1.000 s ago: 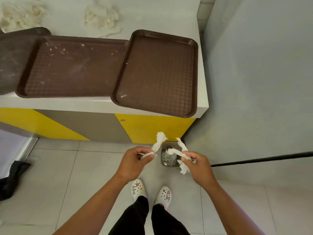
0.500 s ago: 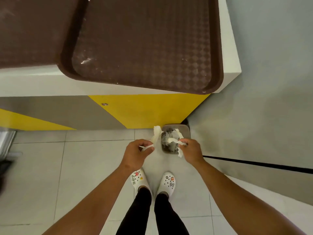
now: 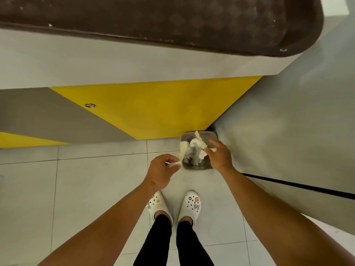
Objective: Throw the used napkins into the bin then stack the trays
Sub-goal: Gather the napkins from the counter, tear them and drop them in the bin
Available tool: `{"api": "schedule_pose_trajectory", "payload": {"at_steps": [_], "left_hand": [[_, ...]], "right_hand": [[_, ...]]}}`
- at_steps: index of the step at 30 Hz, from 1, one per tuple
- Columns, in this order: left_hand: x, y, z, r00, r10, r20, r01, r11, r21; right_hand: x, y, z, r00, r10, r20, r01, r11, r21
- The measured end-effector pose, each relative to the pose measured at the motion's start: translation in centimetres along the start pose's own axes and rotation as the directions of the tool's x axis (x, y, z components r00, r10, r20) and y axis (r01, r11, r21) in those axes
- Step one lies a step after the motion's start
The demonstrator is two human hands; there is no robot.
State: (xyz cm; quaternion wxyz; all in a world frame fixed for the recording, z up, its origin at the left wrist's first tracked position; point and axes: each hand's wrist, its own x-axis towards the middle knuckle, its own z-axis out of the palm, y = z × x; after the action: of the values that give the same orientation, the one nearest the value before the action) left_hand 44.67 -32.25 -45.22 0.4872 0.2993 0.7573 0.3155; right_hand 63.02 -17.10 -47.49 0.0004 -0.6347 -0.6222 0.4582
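Tray (image 3: 192, 18) dark brown, faint diamond texture, pale specks. Bench (image 3: 96, 62) top white; front panel (image 3: 153, 108) yellow with grey diagonal wedge. Floor (image 3: 76, 189) pale grey tiles, thin dark grout lines. Napkins (image 3: 197, 144) white. Bin (image 3: 209, 135) clear-greyish. Clogs (image 3: 192, 205) white — coloured charms, dotted holes. Trousers (image 3: 159, 240) black. Wall (image 3: 288, 121) light grey — black stripe.

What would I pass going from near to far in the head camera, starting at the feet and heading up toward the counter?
White clog shoes with charms → left hand pinching a crumpled white napkin → small grey bin holding used napkins → yellow and grey cabinet front → white countertop edge → dark brown textured plastic tray.
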Motion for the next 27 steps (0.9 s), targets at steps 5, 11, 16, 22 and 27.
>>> {"api": "schedule_pose_trajectory", "payload": {"at_steps": [5, 11, 16, 22, 27], "left_hand": [[3.2, 0.9, 1.8, 0.999, 0.028, 0.022, -0.03, 0.994, 0.106], [6.2, 2.1, 5.0, 0.99, 0.008, 0.141, -0.036, 0.979, 0.2], [6.9, 3.1, 5.4, 0.971, 0.057, 0.231, -0.121, 0.954, 0.273], [4.6, 4.2, 2.4, 0.975, 0.102, 0.197, -0.166, 0.922, 0.349], [0.4, 7.0, -1.8, 0.977, 0.168, 0.128, -0.204, 0.911, 0.359]], "right_hand": [[-2.7, -0.8, -1.4, 0.991, -0.06, -0.118, 0.071, 0.993, 0.099], [-5.4, 0.0, -3.1, 0.991, -0.064, -0.114, 0.085, 0.976, 0.199], [-5.4, 0.3, -4.6, 0.989, -0.096, -0.108, 0.113, 0.98, 0.165], [-6.5, -1.9, -6.0, 0.988, -0.136, -0.074, 0.145, 0.98, 0.133], [-8.9, -5.1, -7.6, 0.971, -0.222, 0.086, 0.213, 0.972, 0.102]]}}
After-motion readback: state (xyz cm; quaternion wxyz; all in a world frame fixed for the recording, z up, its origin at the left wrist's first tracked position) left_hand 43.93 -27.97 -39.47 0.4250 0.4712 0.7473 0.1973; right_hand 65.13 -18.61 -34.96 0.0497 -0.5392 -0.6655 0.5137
